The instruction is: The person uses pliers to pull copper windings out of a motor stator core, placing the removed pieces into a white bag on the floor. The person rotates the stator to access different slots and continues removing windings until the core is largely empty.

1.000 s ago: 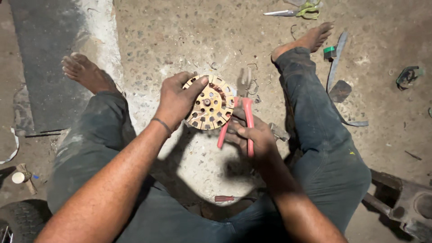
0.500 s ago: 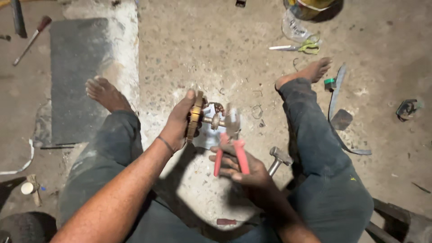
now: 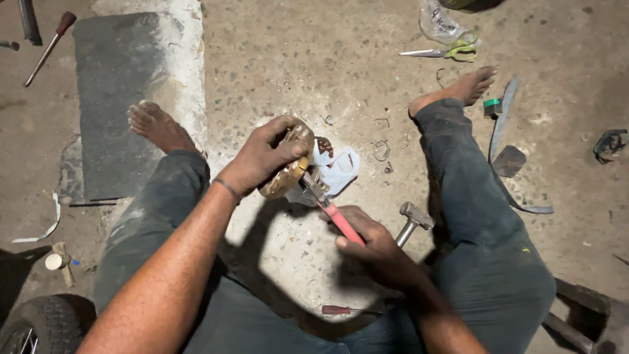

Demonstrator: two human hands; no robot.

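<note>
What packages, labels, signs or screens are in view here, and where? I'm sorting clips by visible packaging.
Crumpled clear plastic bag: on the concrete floor at the top, beside the green-handled scissors; print unreadable.
Small green roll, perhaps tape: on the floor by the foot at upper right.
White crumpled wrapper or cloth: on the floor under the round brass-coloured disc; plain.
No signs or screens.

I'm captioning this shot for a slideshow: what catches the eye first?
Centre frame, the left hand grips a round brass-coloured metal disc on edge, while the right hand works red-handled pliers against it. A hammer lies on the concrete floor beside the right leg, with scissors farther off.
</note>
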